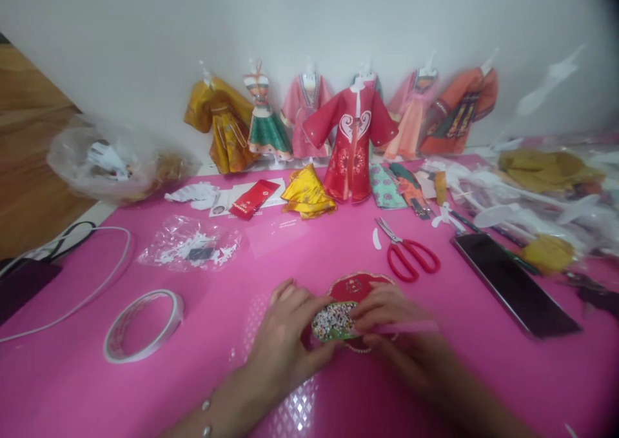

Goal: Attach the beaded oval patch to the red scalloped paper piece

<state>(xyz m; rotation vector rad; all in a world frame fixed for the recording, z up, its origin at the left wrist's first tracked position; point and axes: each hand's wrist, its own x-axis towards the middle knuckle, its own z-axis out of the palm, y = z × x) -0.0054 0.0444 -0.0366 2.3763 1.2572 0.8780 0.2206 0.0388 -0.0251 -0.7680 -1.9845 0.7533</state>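
My left hand [290,325] grips the left edge of a small oval piece [333,320] between thumb and fingers. Its face is covered in tiny multicoloured bead-like bits, with a green rim. My right hand [401,322] is closed around a slim pink stick [411,327], its fingers touching the oval's right side; the stick's tip is hidden by them. Under both hands lies a red scalloped piece [353,283] with a pale beaded border and a small motif. Red-handled scissors [411,257] rest beyond my right hand, blades slightly apart, beside a small white curved scrap [376,238].
A roll of white tape [145,354] and a bag of white pieces [193,248] are on the left. To the right lie a black phone [515,283] and plastic-wrapped items [532,199]. Small dressed mannequins, including one in a red robe [353,141], line the wall.
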